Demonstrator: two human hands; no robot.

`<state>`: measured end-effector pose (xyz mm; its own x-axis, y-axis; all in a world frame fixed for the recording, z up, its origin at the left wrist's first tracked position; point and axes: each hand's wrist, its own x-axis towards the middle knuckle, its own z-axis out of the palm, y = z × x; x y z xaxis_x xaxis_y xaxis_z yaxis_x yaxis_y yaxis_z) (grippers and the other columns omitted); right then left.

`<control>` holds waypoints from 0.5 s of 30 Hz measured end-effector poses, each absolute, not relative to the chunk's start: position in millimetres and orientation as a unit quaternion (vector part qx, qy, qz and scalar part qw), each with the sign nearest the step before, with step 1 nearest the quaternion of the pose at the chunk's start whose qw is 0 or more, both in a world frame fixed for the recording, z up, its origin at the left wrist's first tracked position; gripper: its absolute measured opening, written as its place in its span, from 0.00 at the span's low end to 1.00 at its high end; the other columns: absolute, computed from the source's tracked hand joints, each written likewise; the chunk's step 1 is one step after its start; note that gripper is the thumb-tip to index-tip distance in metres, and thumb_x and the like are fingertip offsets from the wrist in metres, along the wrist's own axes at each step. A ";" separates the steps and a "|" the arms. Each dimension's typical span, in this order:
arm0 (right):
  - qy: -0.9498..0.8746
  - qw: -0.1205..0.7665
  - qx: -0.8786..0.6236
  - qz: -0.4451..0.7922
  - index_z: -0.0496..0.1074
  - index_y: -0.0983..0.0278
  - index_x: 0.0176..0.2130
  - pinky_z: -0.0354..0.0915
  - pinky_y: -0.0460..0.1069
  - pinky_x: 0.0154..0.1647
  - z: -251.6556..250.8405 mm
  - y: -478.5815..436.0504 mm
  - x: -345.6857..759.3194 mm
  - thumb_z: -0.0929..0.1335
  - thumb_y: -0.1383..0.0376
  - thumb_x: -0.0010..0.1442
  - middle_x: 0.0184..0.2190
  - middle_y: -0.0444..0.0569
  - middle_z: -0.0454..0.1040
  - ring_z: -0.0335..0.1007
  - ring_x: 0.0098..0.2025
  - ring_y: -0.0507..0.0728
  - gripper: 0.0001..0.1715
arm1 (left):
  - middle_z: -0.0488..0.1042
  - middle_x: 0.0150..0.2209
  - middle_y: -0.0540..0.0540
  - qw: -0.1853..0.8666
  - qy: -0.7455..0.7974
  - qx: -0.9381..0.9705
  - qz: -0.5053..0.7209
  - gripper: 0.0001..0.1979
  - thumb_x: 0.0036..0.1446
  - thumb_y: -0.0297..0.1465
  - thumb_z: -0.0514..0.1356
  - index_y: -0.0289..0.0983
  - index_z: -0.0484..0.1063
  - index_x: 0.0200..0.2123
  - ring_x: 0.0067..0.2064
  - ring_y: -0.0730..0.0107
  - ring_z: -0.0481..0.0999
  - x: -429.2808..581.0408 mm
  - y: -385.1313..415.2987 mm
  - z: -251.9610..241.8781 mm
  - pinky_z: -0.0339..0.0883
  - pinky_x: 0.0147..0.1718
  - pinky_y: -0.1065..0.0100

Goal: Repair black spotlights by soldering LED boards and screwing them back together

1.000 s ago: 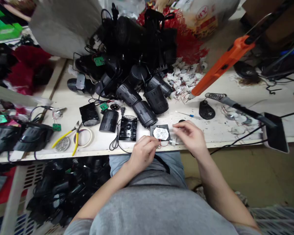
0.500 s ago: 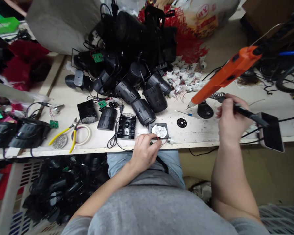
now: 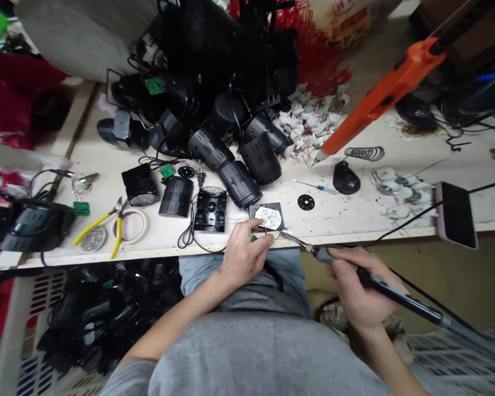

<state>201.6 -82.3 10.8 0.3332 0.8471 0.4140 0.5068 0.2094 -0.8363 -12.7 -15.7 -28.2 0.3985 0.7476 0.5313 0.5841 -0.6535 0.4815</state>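
My right hand (image 3: 363, 286) is closed round a soldering iron (image 3: 408, 302), whose metal tip points left and reaches the right edge of a dark square block (image 3: 253, 211). On that block lies a white plate with several round lenses (image 3: 271, 218). At its front edge, the fingertips of my left hand (image 3: 243, 250) pinch around a red wire (image 3: 266, 230). Something small and green shows beside the thumb, mostly hidden. Left of this hand stands an opened black housing half (image 3: 210, 212) with a cord. A black perforated disc (image 3: 306, 202) lies beyond the block.
Black lamp housings (image 3: 239, 184) pile up at the back, beside white parts with wires (image 3: 309, 118). An orange electric screwdriver (image 3: 379, 102) hangs at right above a coiled spring holder (image 3: 363, 154). A phone (image 3: 456, 214) lies at the front edge; yellow-handled pliers (image 3: 117, 234) lie left.
My right hand has drawn the soldering iron from the spring holder and brought it left and down to the block. My left hand stays in nearly the same place.
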 end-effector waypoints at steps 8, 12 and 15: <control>-0.626 0.504 -0.579 0.135 0.79 0.60 0.39 0.72 0.46 0.30 13.9 -67.9 187.2 0.73 0.69 0.61 0.30 0.44 0.81 0.77 0.28 0.51 0.05 | 0.70 0.51 0.39 0.115 0.405 0.824 0.379 0.07 0.67 0.28 0.59 0.38 0.78 0.43 0.48 0.62 0.71 -11.4 -17.0 -30.6 0.73 0.44 0.62; -0.657 0.495 -0.559 0.099 0.78 0.61 0.39 0.74 0.46 0.31 18.7 -63.3 181.8 0.73 0.70 0.62 0.30 0.44 0.81 0.78 0.29 0.52 0.05 | 0.70 0.51 0.39 0.127 0.407 0.823 0.375 0.08 0.67 0.28 0.58 0.40 0.78 0.43 0.49 0.62 0.72 -11.4 -17.7 -31.9 0.73 0.45 0.62; -0.668 0.495 -0.549 0.085 0.78 0.61 0.39 0.74 0.45 0.31 20.4 -62.5 180.3 0.73 0.72 0.61 0.30 0.44 0.81 0.78 0.29 0.51 0.06 | 0.70 0.51 0.39 0.134 0.409 0.822 0.373 0.08 0.66 0.28 0.59 0.40 0.79 0.43 0.50 0.61 0.71 -11.7 -18.0 -32.9 0.72 0.45 0.61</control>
